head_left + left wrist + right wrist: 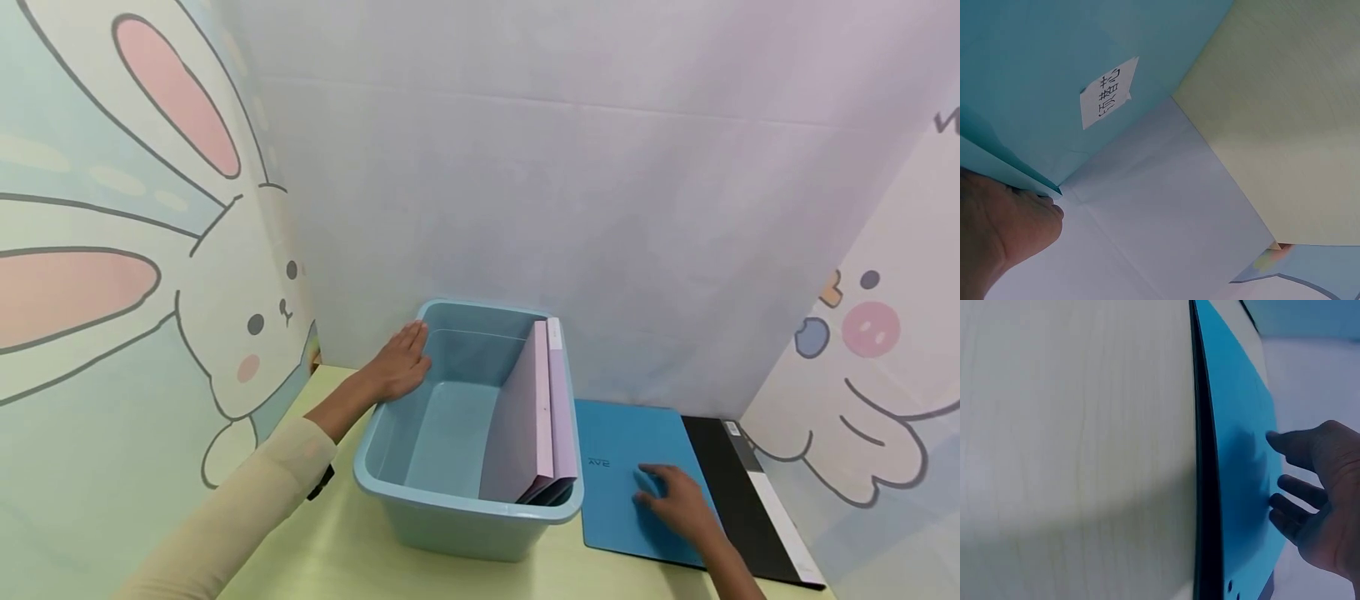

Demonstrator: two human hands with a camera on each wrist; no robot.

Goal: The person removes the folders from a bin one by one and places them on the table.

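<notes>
My left hand (401, 362) rests on the left rim of a light blue plastic bin (468, 504), fingers extended toward its back corner. The left wrist view shows that hand (1013, 222) over the rim, beside an outer wall bearing a white handwritten label (1109, 92). Inside the bin, a pink-lilac file folder (517, 425) and a lilac one (561, 400) stand upright against the right side. Over a flat blue folder (622, 500) hovers my right hand (678, 502), thumb and fingers spread, holding nothing. In the right wrist view, its fingers (1297, 509) appear apart from the blue cover.
A black folder (731, 483) with a white strip lies at the right, partly beneath the blue one. Both lie on the pale yellow table (450, 575). A plain light curtain (525, 208) hangs behind, with cartoon-printed sheets at both sides.
</notes>
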